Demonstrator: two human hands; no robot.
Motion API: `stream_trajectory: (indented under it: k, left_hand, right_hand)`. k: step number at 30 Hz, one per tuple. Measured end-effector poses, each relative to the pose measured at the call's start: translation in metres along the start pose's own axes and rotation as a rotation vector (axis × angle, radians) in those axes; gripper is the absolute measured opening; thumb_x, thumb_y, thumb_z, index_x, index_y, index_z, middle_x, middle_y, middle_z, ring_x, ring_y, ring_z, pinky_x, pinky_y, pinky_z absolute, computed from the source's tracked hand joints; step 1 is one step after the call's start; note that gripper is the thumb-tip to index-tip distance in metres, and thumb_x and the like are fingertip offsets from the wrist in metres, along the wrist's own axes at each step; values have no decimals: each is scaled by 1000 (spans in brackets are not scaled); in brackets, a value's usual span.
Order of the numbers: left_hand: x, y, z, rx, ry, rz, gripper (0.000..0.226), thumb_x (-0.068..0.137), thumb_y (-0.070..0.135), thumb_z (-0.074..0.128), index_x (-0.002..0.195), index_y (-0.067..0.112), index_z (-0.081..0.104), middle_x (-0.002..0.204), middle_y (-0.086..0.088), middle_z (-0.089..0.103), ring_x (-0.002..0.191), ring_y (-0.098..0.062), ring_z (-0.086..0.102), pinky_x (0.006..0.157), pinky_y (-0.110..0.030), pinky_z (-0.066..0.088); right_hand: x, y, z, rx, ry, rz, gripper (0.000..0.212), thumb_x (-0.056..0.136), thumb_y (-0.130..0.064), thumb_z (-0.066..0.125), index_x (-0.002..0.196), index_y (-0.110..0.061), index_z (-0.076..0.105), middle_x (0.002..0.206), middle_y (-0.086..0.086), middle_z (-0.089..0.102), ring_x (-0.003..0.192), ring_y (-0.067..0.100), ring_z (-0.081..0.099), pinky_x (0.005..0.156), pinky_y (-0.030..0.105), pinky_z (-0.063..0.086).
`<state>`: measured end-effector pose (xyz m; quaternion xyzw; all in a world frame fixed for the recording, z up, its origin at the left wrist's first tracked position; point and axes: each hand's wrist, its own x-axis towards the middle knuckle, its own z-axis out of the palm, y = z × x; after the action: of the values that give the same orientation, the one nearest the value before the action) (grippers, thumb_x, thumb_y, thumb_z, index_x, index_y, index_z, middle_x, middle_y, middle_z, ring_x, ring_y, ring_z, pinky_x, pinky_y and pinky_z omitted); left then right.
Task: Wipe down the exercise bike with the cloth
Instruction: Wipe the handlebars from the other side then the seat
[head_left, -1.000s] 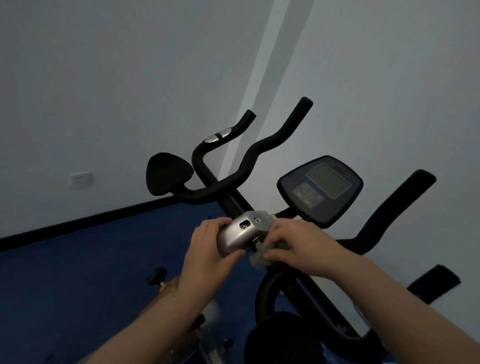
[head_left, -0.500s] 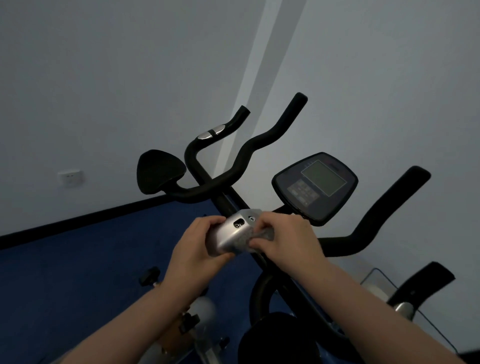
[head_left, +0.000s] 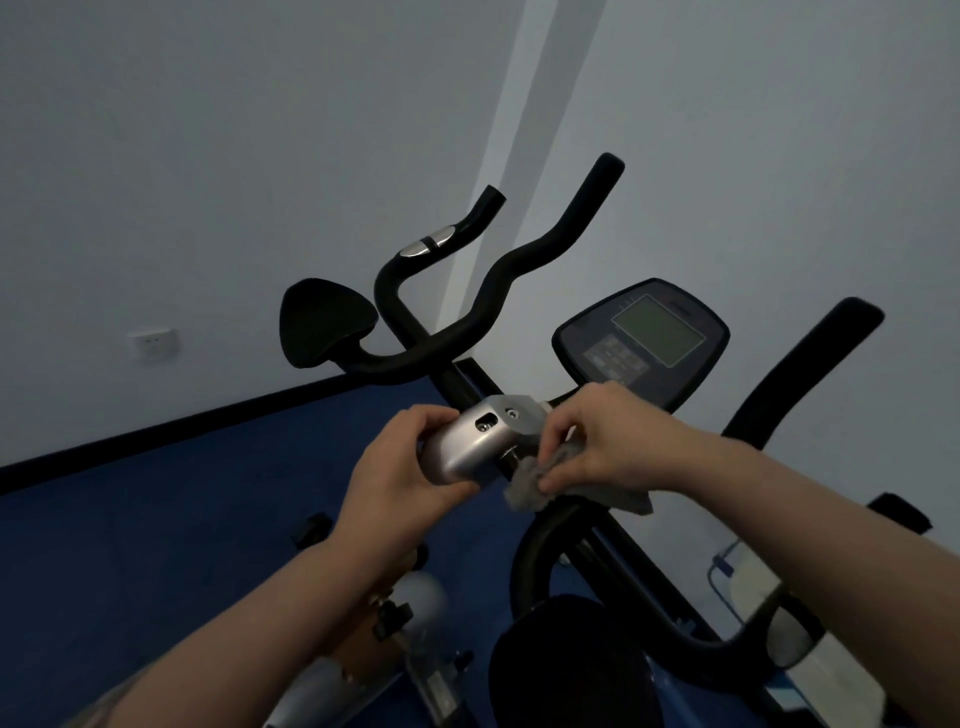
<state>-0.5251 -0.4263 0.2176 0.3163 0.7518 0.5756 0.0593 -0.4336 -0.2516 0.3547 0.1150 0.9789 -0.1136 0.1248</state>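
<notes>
Head view: left hand (head_left: 402, 467) has its grip clamped round the brushed-silver metal bracket (head_left: 480, 441) of the black exercise bike (head_left: 519, 260), steadying it, while right hand (head_left: 605, 441) pinches the crumpled grey cloth (head_left: 530, 480) against the bracket's near-right edge to rub it.

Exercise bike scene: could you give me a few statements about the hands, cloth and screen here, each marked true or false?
1. The right hand holds a grey cloth. True.
2. The left hand grips the silver metal bracket. True.
3. The cloth is draped over the screen. False: it is down beside the bracket, in the right hand's fingers.
4. The left hand rests on a black handlebar. False: it is on the bracket.
</notes>
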Motion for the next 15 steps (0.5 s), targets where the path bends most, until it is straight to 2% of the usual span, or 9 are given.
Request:
stream_trajectory:
  k: [2, 4, 5, 6, 9, 10, 11, 13, 15]
  left_hand:
    - [0, -1, 0, 1, 5, -2, 62, 60, 24, 89, 111, 38, 56, 107, 21, 58, 98, 5, 54, 77, -13, 43]
    - [-1, 0, 2, -6, 18, -3, 62, 61, 28, 90, 112, 36, 57, 106, 22, 59, 97, 5, 55, 76, -11, 44]
    - [-1, 0, 2, -10, 22, -1, 61, 61, 28, 90, 112, 36, 57, 106, 22, 59, 97, 6, 55, 76, -9, 43]
    - [-1, 0, 2, -11, 23, 2, 62, 61, 26, 90, 112, 37, 57, 107, 22, 59, 98, 6, 54, 76, -8, 42]
    - [-1, -1, 0, -4, 3, 13, 63, 60, 22, 88, 112, 37, 56, 109, 20, 58, 99, 7, 53, 77, -9, 41]
    - [-1, -1, 0, -5, 1, 12, 63, 61, 23, 88, 113, 37, 56, 109, 20, 58, 99, 6, 53, 78, -9, 41]
    - [-1, -1, 0, -7, 3, 11, 63, 60, 23, 88, 112, 37, 56, 109, 20, 58, 100, 6, 53, 78, -10, 42]
    - [-1, -2, 0, -26, 17, 11, 63, 60, 24, 89, 111, 39, 57, 108, 21, 59, 99, 5, 55, 79, -9, 43]
    - [-1, -3, 1, -53, 27, 10, 63, 59, 21, 90, 110, 40, 57, 108, 22, 60, 99, 5, 55, 79, -6, 42]
  right_hand:
    - [9, -11, 9, -70, 95, -41, 17, 64, -38, 86, 73, -35, 72, 75, -17, 62, 74, 1, 57, 62, 17, 42]
    - [14, -21, 23, -38, 240, -63, 19, 64, -36, 85, 79, -32, 74, 82, -12, 65, 79, 8, 58, 68, 24, 45]
    - [13, -20, 26, -28, 258, -72, 19, 65, -36, 85, 81, -32, 75, 87, -11, 67, 82, 9, 58, 71, 25, 45]
    - [11, -17, 23, -18, 228, -67, 18, 65, -36, 85, 79, -33, 74, 87, -13, 67, 81, 5, 58, 70, 23, 45]
    - [5, -1, 2, 18, -5, 21, 18, 64, -36, 88, 67, -40, 70, 80, -23, 64, 77, -7, 57, 62, 11, 39]
    - [4, -1, 1, 24, -19, 36, 19, 63, -36, 88, 65, -40, 69, 80, -23, 64, 77, -7, 57, 63, 12, 41]
    - [6, -2, 4, 30, 19, 44, 19, 63, -36, 88, 66, -39, 70, 80, -21, 65, 78, -5, 58, 65, 15, 44]
    - [10, -11, 18, 63, 204, 57, 16, 65, -34, 87, 73, -34, 72, 83, -14, 68, 80, 3, 60, 72, 25, 49]
    - [7, -16, 29, 63, 328, 54, 16, 67, -33, 84, 78, -33, 72, 88, -10, 69, 85, 10, 61, 77, 28, 49]
